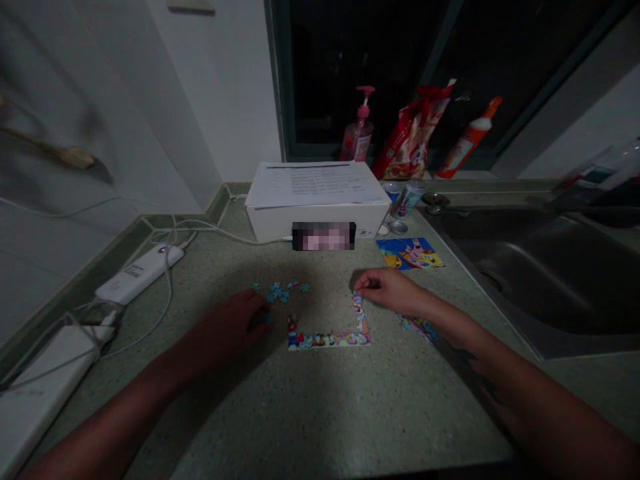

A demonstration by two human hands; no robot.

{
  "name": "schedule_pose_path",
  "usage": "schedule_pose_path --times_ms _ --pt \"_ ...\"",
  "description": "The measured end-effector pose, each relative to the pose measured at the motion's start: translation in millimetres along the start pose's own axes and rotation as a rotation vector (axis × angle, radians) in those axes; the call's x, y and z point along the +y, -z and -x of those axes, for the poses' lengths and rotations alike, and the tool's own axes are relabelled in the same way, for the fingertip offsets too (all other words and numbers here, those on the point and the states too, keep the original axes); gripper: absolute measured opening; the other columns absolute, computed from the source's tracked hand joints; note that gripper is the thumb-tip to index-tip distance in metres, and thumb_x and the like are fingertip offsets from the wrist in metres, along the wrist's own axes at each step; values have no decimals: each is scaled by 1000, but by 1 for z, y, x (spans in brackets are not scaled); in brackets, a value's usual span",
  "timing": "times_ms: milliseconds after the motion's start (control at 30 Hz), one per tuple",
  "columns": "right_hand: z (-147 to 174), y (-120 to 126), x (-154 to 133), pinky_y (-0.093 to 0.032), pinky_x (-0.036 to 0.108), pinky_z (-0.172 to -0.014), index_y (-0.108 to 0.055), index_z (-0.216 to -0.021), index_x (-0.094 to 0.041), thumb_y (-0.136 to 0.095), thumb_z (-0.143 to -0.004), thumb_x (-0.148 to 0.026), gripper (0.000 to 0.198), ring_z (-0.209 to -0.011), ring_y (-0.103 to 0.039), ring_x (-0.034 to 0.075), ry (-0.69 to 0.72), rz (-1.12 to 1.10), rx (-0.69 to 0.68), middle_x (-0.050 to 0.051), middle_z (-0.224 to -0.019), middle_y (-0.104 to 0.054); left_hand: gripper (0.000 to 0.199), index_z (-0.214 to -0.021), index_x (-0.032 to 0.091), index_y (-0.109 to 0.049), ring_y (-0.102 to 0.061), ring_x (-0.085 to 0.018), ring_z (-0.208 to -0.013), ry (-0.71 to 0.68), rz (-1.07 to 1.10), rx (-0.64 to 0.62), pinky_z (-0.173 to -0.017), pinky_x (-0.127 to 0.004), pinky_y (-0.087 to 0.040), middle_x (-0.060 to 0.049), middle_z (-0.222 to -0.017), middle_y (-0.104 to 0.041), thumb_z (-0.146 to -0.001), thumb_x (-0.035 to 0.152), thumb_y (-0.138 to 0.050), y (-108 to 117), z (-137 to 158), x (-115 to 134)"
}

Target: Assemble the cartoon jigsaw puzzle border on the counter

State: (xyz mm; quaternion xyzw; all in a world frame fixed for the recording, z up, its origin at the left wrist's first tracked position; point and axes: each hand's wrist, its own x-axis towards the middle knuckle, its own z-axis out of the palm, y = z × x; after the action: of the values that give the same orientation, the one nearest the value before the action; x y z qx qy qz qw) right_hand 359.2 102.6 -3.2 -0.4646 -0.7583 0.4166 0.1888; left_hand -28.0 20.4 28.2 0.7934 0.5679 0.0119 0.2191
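A partly joined jigsaw puzzle (330, 339) lies on the counter, with a bottom row and a right-hand column forming an L and a short stub at its left end. My right hand (383, 287) is closed in a pinch at the top of that column, on a small puzzle piece mostly hidden by the fingertips. To the left, my left hand (245, 319) rests low over the counter, thumb and fingers apart. A bluish piece lies by its fingertips, beside a loose group of blue puzzle pieces (279, 293). More colourful pieces (419, 327) lie partly under my right forearm.
Behind stands a white box (320, 190) with printed paper on top and a blurred-out device (324, 237) leaning at its front. A picture card (410, 253) lies right of it, near a can (407, 200). A sink (540, 267) borders the right; a power strip (140, 273) and cables lie left.
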Motion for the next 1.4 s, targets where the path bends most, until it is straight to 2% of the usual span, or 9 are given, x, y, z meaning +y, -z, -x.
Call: schedule_pose_path --times_ms 400,633,833,1400 --pt "0 -3 -1 -58 34 -75 -80 -91 -23 -71 -89 -25 9 -79 -75 21 16 43 25 3 -87 -82 26 -111 25 -72 -70 -30 -99 6 13 -11 -88 -46 -54 -11 -114 -76 -97 42 -57 2 1 3" --pt "1 -3 -1 -58 34 -75 -80 -92 -24 -71 -90 -22 10 -79 -75 20 26 98 30 3 -88 -82 26 -112 25 -72 -71 -34 -103 6 -6 -24 -90 -49 -53 -13 -116 -74 -97 42 -58 2 0 2" --pt "1 -5 1 -57 35 -74 -80 -93 -23 -71 -90 -22 10 -79 -74 21 47 113 33 4 -88 -81 25 -111 25 -71 -70 -31 -97 -10 10 6 -87 -47 -52 -12 -113 -74 -98 41 -57 -1 1 -1" --pt "3 -5 -10 -49 30 -70 -79 -90 -22 -73 -87 -14 10 -74 -67 18 46 269 61 3 -88 -77 25 -114 24 -71 -71 -31 -100 2 -26 -19 -89 -46 -53 -12 -115 -74 -99 38 -57 2 1 2"
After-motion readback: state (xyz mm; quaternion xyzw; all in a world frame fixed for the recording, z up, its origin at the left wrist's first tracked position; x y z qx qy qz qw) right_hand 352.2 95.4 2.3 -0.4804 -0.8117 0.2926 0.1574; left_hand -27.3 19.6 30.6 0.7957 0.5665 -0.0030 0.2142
